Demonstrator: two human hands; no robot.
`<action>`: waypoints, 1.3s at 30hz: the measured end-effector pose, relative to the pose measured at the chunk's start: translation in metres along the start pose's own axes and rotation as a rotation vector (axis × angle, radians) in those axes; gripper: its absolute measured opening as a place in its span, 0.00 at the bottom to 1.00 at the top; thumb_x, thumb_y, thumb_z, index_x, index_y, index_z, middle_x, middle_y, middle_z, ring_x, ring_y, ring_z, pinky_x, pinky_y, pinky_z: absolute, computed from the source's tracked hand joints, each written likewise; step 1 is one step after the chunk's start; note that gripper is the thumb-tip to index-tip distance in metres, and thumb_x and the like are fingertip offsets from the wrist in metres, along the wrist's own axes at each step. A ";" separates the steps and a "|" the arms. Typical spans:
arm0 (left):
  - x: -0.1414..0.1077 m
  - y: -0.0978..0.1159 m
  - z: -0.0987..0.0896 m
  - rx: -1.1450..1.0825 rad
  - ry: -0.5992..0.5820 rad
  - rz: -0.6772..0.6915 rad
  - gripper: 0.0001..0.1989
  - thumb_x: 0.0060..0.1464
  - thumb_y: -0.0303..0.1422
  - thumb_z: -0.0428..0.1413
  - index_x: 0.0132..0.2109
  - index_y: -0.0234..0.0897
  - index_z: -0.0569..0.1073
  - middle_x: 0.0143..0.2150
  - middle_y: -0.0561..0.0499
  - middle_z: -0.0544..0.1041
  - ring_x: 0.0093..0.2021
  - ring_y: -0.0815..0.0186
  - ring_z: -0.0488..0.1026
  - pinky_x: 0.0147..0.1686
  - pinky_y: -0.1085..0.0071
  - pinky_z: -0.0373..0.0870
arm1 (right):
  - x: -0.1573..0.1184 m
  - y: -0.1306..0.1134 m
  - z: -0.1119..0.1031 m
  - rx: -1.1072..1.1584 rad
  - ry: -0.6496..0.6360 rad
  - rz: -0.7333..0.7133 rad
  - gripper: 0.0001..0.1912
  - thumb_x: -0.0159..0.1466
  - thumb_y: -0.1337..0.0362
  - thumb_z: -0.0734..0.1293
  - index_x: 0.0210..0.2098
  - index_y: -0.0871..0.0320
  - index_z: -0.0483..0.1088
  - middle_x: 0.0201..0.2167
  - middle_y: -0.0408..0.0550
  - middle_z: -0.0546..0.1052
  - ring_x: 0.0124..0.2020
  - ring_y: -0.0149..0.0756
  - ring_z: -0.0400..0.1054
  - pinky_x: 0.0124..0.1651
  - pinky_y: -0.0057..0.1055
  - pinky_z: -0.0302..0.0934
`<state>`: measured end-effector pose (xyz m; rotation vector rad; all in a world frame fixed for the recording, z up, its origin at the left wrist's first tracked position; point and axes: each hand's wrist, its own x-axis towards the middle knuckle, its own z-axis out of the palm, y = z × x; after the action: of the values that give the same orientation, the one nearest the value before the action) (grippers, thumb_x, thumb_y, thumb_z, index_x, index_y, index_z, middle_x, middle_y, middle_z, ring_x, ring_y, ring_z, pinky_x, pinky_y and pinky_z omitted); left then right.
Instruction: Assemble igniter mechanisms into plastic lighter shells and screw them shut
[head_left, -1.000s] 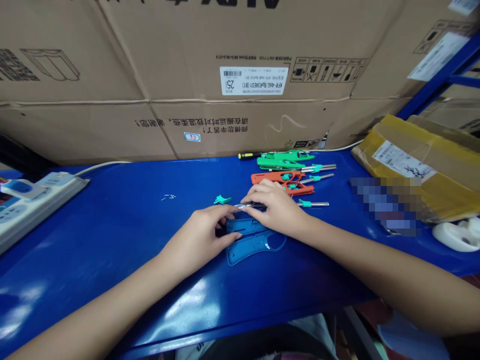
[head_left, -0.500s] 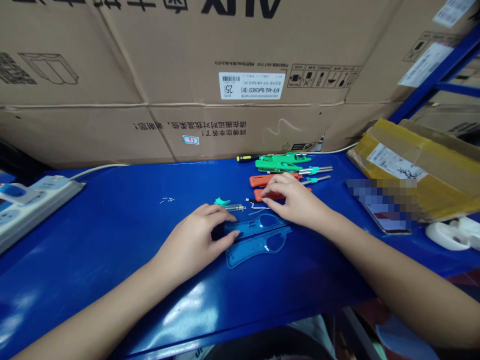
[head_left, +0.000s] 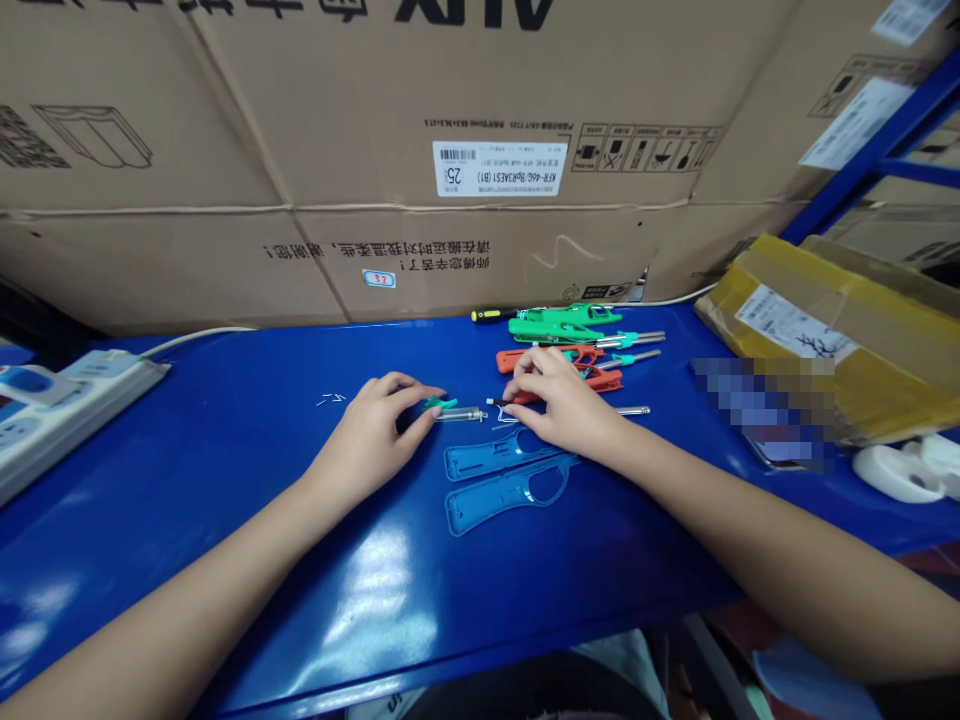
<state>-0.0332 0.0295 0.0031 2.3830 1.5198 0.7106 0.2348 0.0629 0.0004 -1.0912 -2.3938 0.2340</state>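
Observation:
My left hand has its thumb and forefinger at a small green part, pinching it. A clear tube with a metal end lies just right of that part. My right hand has its fingertips closed on a small black piece with thin white wires. Two blue plastic shell halves lie side by side below the hands, their inner sides up. A metal rod sticks out beyond my right hand. Orange lighter-like pieces are behind that hand.
Green lighter-like pieces and a yellow-black screwdriver lie at the back. Small white pins are at the left, past them a power strip. A taped box and a phone stand right, before a large carton.
My left hand has moved left and up, off the blue shells, onto the green part. My right hand has shifted slightly left, down to the black piece.

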 end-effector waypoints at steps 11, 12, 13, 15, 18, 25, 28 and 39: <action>0.002 -0.002 -0.008 -0.032 -0.064 -0.007 0.16 0.64 0.40 0.50 0.47 0.37 0.79 0.47 0.43 0.77 0.49 0.55 0.74 0.52 0.55 0.71 | -0.004 -0.008 -0.042 0.347 -0.156 0.098 0.02 0.62 0.68 0.69 0.35 0.58 0.70 0.34 0.45 0.75 0.36 0.33 0.68 0.40 0.31 0.64; 0.002 -0.001 -0.010 -0.026 -0.076 -0.004 0.16 0.64 0.39 0.50 0.47 0.37 0.78 0.47 0.43 0.77 0.47 0.56 0.74 0.51 0.56 0.72 | -0.005 -0.008 -0.046 0.359 -0.179 0.131 0.03 0.61 0.67 0.69 0.34 0.58 0.70 0.31 0.43 0.74 0.31 0.30 0.66 0.35 0.28 0.62; 0.002 -0.001 -0.012 -0.019 -0.085 0.001 0.15 0.63 0.38 0.50 0.47 0.37 0.78 0.47 0.43 0.77 0.46 0.57 0.75 0.49 0.57 0.73 | -0.005 -0.008 -0.049 0.364 -0.208 0.162 0.03 0.61 0.66 0.69 0.34 0.58 0.70 0.27 0.41 0.72 0.27 0.29 0.63 0.32 0.27 0.59; 0.002 -0.002 -0.015 -0.004 -0.096 0.014 0.15 0.60 0.37 0.51 0.47 0.37 0.78 0.46 0.44 0.77 0.42 0.59 0.75 0.45 0.60 0.75 | -0.006 -0.007 -0.053 0.370 -0.267 0.210 0.04 0.60 0.66 0.70 0.34 0.59 0.71 0.24 0.39 0.69 0.23 0.26 0.58 0.27 0.25 0.55; 0.000 -0.006 -0.016 0.023 -0.101 0.008 0.15 0.59 0.38 0.52 0.47 0.39 0.78 0.46 0.45 0.76 0.39 0.61 0.74 0.42 0.64 0.75 | -0.007 -0.007 -0.055 0.424 -0.306 0.266 0.05 0.58 0.67 0.70 0.34 0.60 0.70 0.24 0.39 0.70 0.23 0.26 0.59 0.27 0.25 0.55; 0.002 -0.014 -0.020 0.038 -0.125 -0.031 0.16 0.60 0.45 0.53 0.41 0.38 0.77 0.37 0.47 0.77 0.32 0.63 0.73 0.33 0.67 0.71 | -0.016 0.001 -0.042 0.432 -0.206 0.263 0.04 0.61 0.65 0.69 0.34 0.61 0.74 0.24 0.41 0.71 0.25 0.27 0.61 0.29 0.26 0.56; 0.002 0.000 -0.023 -0.026 -0.040 -0.032 0.16 0.63 0.45 0.52 0.42 0.37 0.76 0.40 0.46 0.78 0.33 0.63 0.75 0.35 0.66 0.73 | -0.019 0.006 -0.040 0.407 -0.189 0.221 0.06 0.62 0.64 0.69 0.35 0.61 0.75 0.23 0.40 0.71 0.23 0.26 0.59 0.29 0.26 0.55; -0.018 0.046 0.002 -0.129 -0.238 0.235 0.07 0.69 0.34 0.50 0.50 0.42 0.72 0.50 0.48 0.77 0.51 0.62 0.74 0.51 0.64 0.72 | -0.022 0.010 -0.044 0.369 -0.238 0.205 0.07 0.63 0.63 0.68 0.35 0.61 0.76 0.24 0.42 0.74 0.23 0.26 0.60 0.28 0.26 0.54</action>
<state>-0.0028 -0.0069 0.0165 2.4679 1.0805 0.5292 0.2756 0.0512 0.0264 -1.1796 -2.3050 0.8827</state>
